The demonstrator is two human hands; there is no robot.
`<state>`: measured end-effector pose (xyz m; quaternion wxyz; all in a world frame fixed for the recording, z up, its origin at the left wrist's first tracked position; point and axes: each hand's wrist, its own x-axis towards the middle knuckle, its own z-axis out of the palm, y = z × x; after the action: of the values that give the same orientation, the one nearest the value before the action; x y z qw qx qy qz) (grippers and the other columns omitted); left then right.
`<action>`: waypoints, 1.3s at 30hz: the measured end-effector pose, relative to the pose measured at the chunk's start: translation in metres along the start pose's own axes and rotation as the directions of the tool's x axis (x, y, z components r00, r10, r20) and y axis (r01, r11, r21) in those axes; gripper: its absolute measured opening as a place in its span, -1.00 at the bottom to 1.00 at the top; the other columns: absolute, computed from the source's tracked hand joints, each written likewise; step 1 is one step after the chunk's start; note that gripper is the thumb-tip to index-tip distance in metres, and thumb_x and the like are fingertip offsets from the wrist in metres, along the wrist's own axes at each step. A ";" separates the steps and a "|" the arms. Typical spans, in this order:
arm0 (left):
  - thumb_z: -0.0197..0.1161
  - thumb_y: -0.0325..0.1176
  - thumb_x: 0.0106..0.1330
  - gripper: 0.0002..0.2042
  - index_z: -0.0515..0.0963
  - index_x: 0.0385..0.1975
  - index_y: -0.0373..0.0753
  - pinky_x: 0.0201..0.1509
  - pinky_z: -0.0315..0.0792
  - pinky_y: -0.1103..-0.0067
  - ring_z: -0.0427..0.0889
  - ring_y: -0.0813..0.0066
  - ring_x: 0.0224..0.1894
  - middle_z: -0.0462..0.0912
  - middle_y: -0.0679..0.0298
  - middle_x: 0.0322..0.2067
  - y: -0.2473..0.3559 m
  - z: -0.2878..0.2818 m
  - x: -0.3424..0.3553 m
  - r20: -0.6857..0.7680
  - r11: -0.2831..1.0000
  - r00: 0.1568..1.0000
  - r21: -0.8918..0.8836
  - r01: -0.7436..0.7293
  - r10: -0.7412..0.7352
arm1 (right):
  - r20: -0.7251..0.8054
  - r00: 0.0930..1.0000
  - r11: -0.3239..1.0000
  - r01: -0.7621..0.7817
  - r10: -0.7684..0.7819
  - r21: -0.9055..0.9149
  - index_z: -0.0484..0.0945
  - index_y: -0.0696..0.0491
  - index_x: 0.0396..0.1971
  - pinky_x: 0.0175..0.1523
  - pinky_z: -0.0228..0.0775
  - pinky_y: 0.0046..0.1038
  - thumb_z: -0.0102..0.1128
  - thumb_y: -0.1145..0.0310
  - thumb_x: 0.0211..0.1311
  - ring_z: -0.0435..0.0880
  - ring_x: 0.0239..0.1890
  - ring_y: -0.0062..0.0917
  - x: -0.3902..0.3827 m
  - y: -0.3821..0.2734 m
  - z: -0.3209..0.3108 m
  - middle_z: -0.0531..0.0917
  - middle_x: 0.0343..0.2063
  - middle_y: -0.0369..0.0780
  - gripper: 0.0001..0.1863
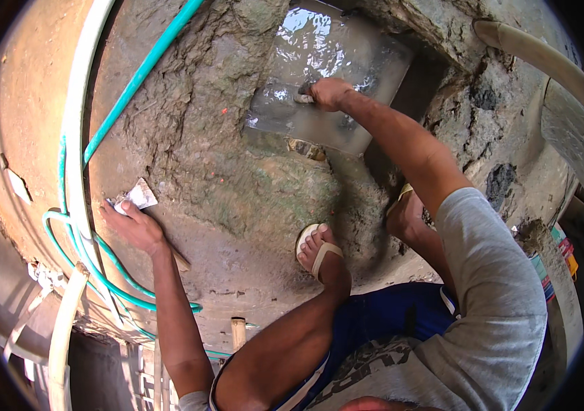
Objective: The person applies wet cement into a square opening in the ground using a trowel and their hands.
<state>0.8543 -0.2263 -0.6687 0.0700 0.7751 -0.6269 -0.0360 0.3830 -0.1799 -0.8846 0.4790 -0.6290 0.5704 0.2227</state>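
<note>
While the person is crouching on rough, muddy ground in the head view, the right hand [331, 93] is reaching out over a rectangular water-filled pit [367, 51]. Its fingers are curling in around a small grey lump [303, 98], way too small to say what it's made of. That lump is sitting over the near left part of the pit, and I honestly can't tell if it's touching the water. Bright reflections are showing on the surface further out, and a brownish stone [306, 148] is sticking out by the near edge.

Over on the other side, the left hand [140, 229] is lying low with its fingers around a stained whitish flat piece [143, 194]; can't tell if it's really gripping it. A green hose [143, 77] is running beside a pale pipe [76, 103] just left of there. One sandal [321, 259] is showing clearly between the hands.
</note>
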 end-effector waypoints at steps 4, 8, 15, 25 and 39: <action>-0.18 0.08 0.54 -0.32 0.20 0.36 -0.45 0.51 -0.03 0.21 0.12 -0.10 0.45 0.18 -0.17 0.39 0.005 0.001 -0.001 -0.001 1.000 1.000 0.018 -0.008 0.008 | 0.043 0.998 0.998 0.052 -0.054 0.044 0.67 0.00 -0.12 0.00 0.55 -0.21 0.22 0.39 0.03 0.69 -0.05 -0.17 0.000 -0.005 0.016 0.73 -0.15 -0.09 -0.66; -0.17 0.09 0.53 -0.32 0.21 0.36 -0.43 0.51 -0.03 0.21 0.12 -0.09 0.45 0.18 -0.17 0.39 0.007 -0.001 -0.003 -0.008 0.999 1.000 0.025 -0.022 0.022 | -0.059 0.985 0.961 0.172 -0.163 0.217 0.61 0.01 -0.17 -0.12 0.50 -0.15 0.22 0.35 0.02 0.67 -0.21 -0.08 -0.022 0.002 0.020 0.70 -0.34 -0.03 -0.69; -0.17 0.14 0.52 -0.31 0.22 0.36 -0.39 0.51 -0.06 0.15 0.08 -0.13 0.46 0.15 -0.19 0.40 -0.001 0.000 -0.002 -0.033 0.999 0.999 -0.025 -0.025 0.024 | -0.031 0.983 0.920 0.181 -0.182 0.347 0.66 -0.02 -0.17 -0.13 0.50 -0.21 0.18 0.44 0.01 0.70 -0.22 -0.14 -0.068 0.006 0.010 0.72 -0.34 -0.05 -0.69; -0.16 0.08 0.54 -0.34 0.23 0.36 -0.42 0.52 -0.03 0.16 0.13 -0.11 0.44 0.19 -0.19 0.38 -0.011 0.013 0.005 -0.009 0.995 0.996 0.051 -0.087 0.087 | -0.118 0.991 0.906 0.109 -0.066 0.408 0.61 0.03 -0.27 -0.27 0.43 -0.25 0.23 0.42 -0.03 0.67 -0.39 -0.26 -0.229 0.067 -0.051 0.66 -0.52 -0.14 -0.76; -0.17 0.06 0.55 -0.34 0.25 0.33 -0.48 0.49 0.06 0.16 0.21 -0.14 0.39 0.26 -0.22 0.33 -0.015 0.017 0.006 -0.018 0.996 0.996 0.014 -0.092 0.092 | -0.460 0.426 0.580 -0.768 0.779 0.272 0.49 -0.01 -0.20 -0.30 0.51 -0.16 0.22 0.28 0.09 0.69 -0.39 -0.12 -0.621 0.169 0.093 0.67 -0.43 -0.10 -0.73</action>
<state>0.8681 -0.2304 -0.6879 0.0723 0.7461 -0.6615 -0.0213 0.0952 0.2318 -0.4714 0.1506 -0.3268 0.9051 0.2267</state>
